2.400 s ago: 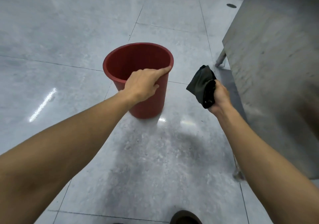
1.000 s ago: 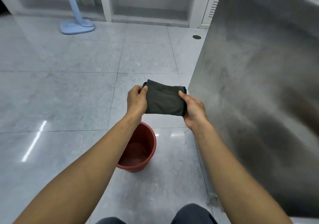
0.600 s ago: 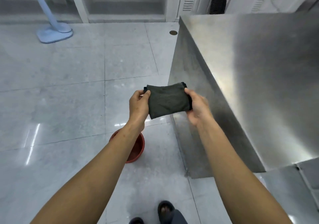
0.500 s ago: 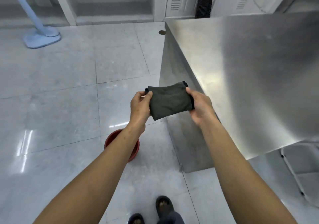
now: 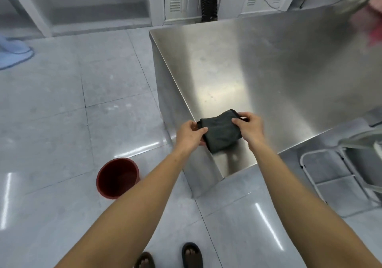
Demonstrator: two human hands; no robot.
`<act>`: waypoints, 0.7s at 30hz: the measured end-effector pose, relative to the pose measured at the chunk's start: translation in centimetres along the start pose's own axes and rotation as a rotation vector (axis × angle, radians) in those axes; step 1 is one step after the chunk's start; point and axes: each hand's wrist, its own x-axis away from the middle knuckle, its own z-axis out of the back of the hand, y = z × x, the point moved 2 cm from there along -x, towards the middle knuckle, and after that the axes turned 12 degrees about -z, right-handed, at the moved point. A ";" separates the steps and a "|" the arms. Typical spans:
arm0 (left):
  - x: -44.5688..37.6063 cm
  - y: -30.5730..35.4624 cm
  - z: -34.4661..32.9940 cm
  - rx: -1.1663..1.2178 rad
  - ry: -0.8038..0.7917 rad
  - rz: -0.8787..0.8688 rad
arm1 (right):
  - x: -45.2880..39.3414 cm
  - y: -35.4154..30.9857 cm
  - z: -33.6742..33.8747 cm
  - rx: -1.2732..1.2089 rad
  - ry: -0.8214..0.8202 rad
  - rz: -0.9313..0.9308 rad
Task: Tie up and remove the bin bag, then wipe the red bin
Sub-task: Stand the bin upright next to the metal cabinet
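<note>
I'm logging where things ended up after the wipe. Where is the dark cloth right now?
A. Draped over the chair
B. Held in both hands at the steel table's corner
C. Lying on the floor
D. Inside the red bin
B: the left hand and right hand both grip the dark cloth at the near corner of the steel table; the red bin stands apart on the floor.

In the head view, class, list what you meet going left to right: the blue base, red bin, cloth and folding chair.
Blue base → red bin → dark cloth → folding chair.
</note>
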 end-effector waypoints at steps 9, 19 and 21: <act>1.2 -4.1 -3.1 -1.095 -0.056 -0.633 | 0.0 3.7 0.4 0.682 -0.016 0.625; 1.3 -5.6 -1.9 -1.236 -0.235 -0.638 | 1.0 4.5 0.0 0.703 0.020 0.673; 2.1 -5.9 -0.3 -1.191 -0.229 -0.634 | 3.1 4.1 -0.9 0.594 0.036 0.695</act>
